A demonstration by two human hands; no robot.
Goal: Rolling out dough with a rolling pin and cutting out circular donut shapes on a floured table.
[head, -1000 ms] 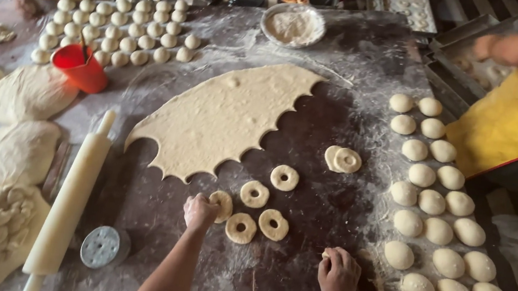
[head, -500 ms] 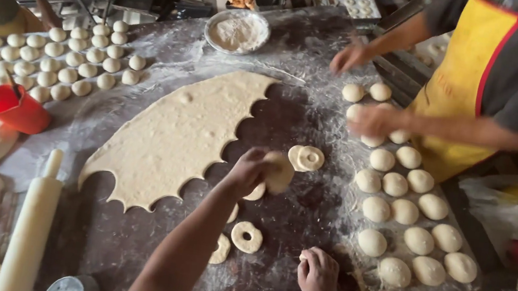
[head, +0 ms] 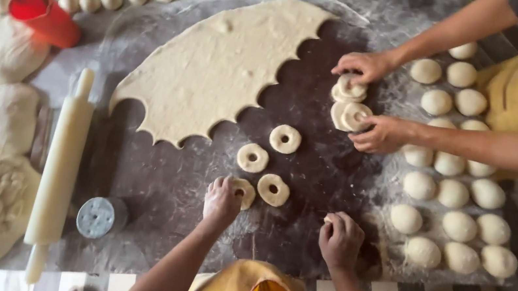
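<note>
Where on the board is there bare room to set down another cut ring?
Bare dark board lies between the left hand and the round cutter, and between the dough rings and the right hand. It is crowded at right by dough balls and a co-worker's hands.

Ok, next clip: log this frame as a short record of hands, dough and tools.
left hand: on a dough ring
right hand: closed, resting on the floured table
loose rings: three, beside the left hand
dough sheet: rolled flat, scalloped cut edge
co-worker's hands: handling stacked rings
tools: rolling pin, round cutter, red cup
</note>
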